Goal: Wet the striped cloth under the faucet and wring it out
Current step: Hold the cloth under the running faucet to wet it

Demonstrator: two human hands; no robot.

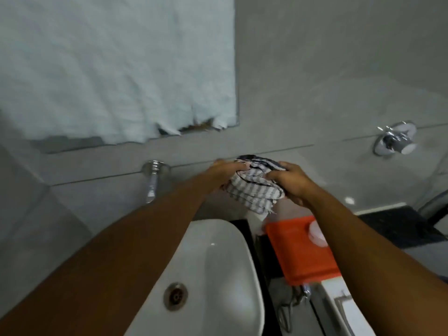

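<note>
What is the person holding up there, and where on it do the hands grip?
The striped cloth, bunched up: the left hand grips its left side, the right hand its right side.

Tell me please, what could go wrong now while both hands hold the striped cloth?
1. The striped cloth hangs right of the sink, above the orange container; wringing here could drip there.
2. The faucet is off to the left, so left hand and right hand must shift.

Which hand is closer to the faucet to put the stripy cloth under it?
Left. Both hands grip the striped cloth, but the left hand is on the side nearer the faucet. The right hand is farther away, above the orange tray.
</note>
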